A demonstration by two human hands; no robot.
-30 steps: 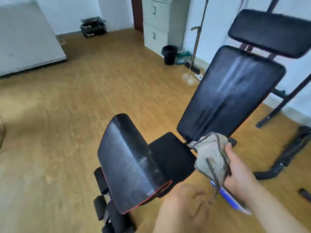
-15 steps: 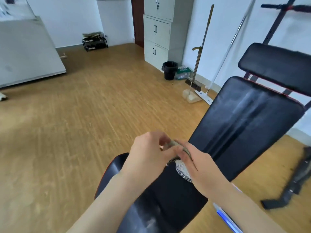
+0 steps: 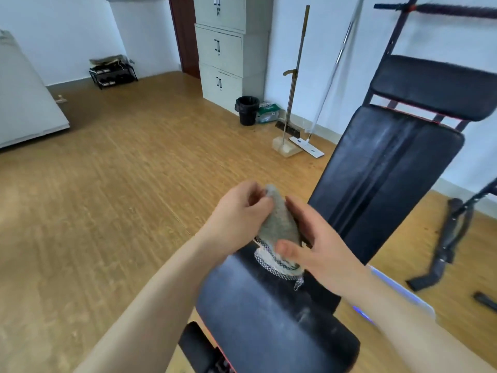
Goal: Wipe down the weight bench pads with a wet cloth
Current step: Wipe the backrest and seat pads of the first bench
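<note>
Cloth (image 3: 279,224) now more unfolded than before, left hand (image 3: 239,211) fingers pinching its top, right hand (image 3: 317,246) fingers clamped on it

Bright, even light fills the room. A soft shadow darkens the floor (image 3: 88,109) beside the white board (image 3: 24,109). Pale sheen streaks the back pad (image 3: 384,179). Lines bow toward the edges; the top-right bar (image 3: 451,9) is smeared.

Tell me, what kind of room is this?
Probably a spare room used as a small gym. A black weight bench stands on the wood floor, with metal cabinets, a broom and a mop by the wall.
</note>
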